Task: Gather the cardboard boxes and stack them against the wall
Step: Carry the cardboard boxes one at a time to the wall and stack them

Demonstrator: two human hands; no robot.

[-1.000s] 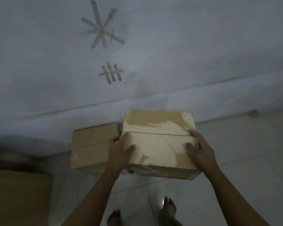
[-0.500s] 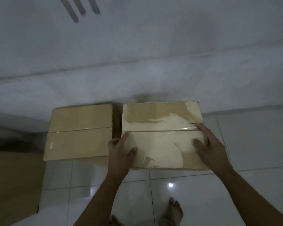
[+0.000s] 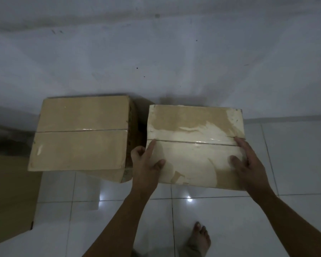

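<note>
A pale cardboard box (image 3: 195, 138) with torn, peeling tape on its top sits low by the white wall (image 3: 156, 58), to the right of a plain brown cardboard box (image 3: 80, 134). My left hand (image 3: 146, 164) grips the pale box's left edge, thumb on top and fingers curled round the side. My right hand (image 3: 248, 164) holds its right edge, thumb on the lid and fingers along the side. A narrow dark gap separates the two boxes. Whether the pale box touches the floor is hidden.
The floor is glossy white tile (image 3: 220, 219) with light reflections. A flat brown sheet (image 3: 9, 197) covers the floor at the left, under the brown box's corner. My bare foot (image 3: 198, 238) stands on the tile near the bottom edge.
The pale box has come down from chest height to beside the brown box at the wall. My view has tilted down, so the tape marks on the wall have left the frame.
</note>
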